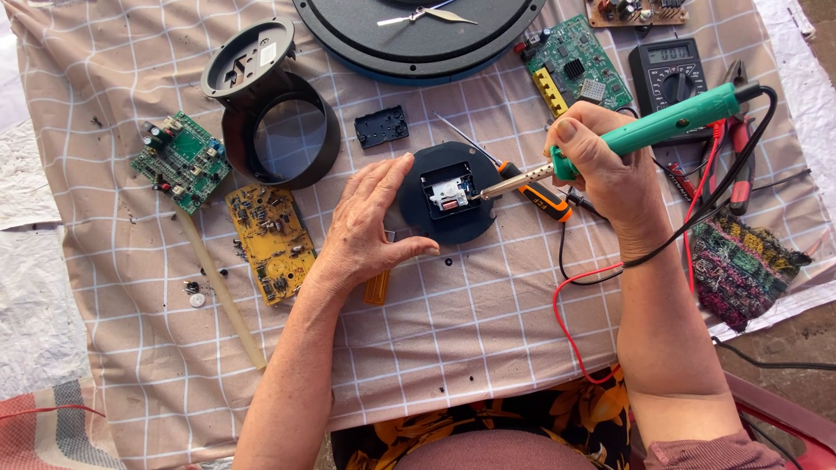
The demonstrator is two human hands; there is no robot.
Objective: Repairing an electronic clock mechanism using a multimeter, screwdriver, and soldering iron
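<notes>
Warm daylight from right — soft shadows fall left, sharp focus.

You hold a green-handled soldering iron (644, 130) over a black round disc (446, 193) with a white centre. The cloth (488, 313) is beige with white checks. Near its left edge lie a green circuit board (180, 159) and a yellow circuit board (270, 242).
</notes>
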